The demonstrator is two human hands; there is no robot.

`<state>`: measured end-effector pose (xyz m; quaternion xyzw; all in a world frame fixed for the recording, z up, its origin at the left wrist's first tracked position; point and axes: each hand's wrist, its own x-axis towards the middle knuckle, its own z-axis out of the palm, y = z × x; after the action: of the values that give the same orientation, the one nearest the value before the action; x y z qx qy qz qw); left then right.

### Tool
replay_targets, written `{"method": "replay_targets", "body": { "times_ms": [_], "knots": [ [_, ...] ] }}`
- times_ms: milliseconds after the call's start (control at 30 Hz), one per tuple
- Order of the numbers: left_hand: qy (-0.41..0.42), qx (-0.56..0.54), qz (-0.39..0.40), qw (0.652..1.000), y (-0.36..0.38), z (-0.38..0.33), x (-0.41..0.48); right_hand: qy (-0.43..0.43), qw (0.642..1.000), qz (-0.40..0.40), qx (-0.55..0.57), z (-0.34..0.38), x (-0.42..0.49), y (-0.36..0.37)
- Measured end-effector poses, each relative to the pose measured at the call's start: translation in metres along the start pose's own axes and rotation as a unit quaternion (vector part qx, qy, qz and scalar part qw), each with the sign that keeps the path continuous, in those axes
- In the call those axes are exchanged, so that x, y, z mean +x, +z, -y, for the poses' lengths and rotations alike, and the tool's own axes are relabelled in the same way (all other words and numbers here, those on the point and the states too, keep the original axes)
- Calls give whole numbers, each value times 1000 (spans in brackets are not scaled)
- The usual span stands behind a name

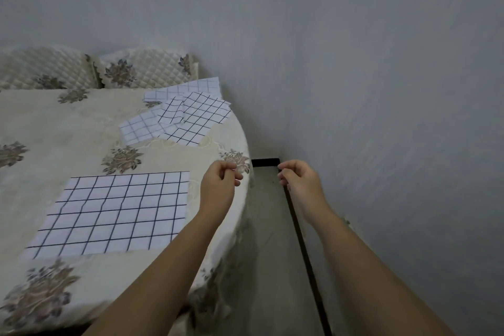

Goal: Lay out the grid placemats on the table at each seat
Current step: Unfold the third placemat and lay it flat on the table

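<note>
**1 grid placemat flat, the rest heaped, both hands curled and holding nothing**

The tabletop [68,123] has a rounded right edge and is covered by a cream tablecloth [169,161] with a raised, embroidered-looking texture and brownish flower clusters; the cloth hangs in soft folds over the right edge.

1 grid placemat [114,213] lies flat near the tabletop's near edge. It is a white rectangle of thin fabric crossed by dark lines into squares, and it ripples faintly.

A loose heap of placemats [188,114] sits at the far right edge of the tabletop. They overlap at different angles, and 1 small piece on top is folded over. The rightmost one reaches the curved rim.

The left hand [219,181] hovers over the right edge of the tabletop, just beside the flat placemat and apart from it. Its fingers are curled in so that the tips meet the thumb, and nothing shows between them.

The right hand [298,179] hangs beyond the tabletop, above the grey floor [270,226], with its fingers bent in the same way and nothing in them. Both forearms are bare.

Behind the far edge stand 2 quilted chair backs [147,68] in diamond-stitched cream with scalloped trim. A matt grey wall [354,63] meets the floor along a narrow black skirting strip [302,240].
</note>
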<state>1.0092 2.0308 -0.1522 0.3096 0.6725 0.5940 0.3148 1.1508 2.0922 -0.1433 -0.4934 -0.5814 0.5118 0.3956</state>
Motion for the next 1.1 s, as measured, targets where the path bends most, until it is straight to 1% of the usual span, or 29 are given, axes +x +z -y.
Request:
{"method": "replay_targets", "body": {
  "times_ms": [100,233,367,567,667,767,867,933,1000,1100],
  "knots": [
    [-7,-9,-29,1000,20,6,30,7,1000,24,-4,-4,40,1],
    [-17,-7,-57,998,42,17,94,0,997,69,-31,-6,112,16],
    [-54,1,-98,994,51,27,151,1,993,108,-37,-2,177,37],
    [-104,63,-136,983,50,48,214,2,981,185,-55,-11,259,73],
    [-126,132,-143,973,46,60,243,-1,968,236,-82,-20,294,96],
    [-144,230,-149,951,39,73,271,-9,955,273,-118,-28,327,121],
    [-175,326,-153,916,33,92,307,-21,928,340,-153,-42,370,153],
    [-196,397,-142,885,29,102,332,-28,906,383,-180,-51,395,175],
    [-224,470,-107,847,26,109,352,-41,883,418,-210,-59,414,194],
    [-248,547,-65,797,29,115,371,-100,841,457,-271,-71,436,215]
  ]
}}
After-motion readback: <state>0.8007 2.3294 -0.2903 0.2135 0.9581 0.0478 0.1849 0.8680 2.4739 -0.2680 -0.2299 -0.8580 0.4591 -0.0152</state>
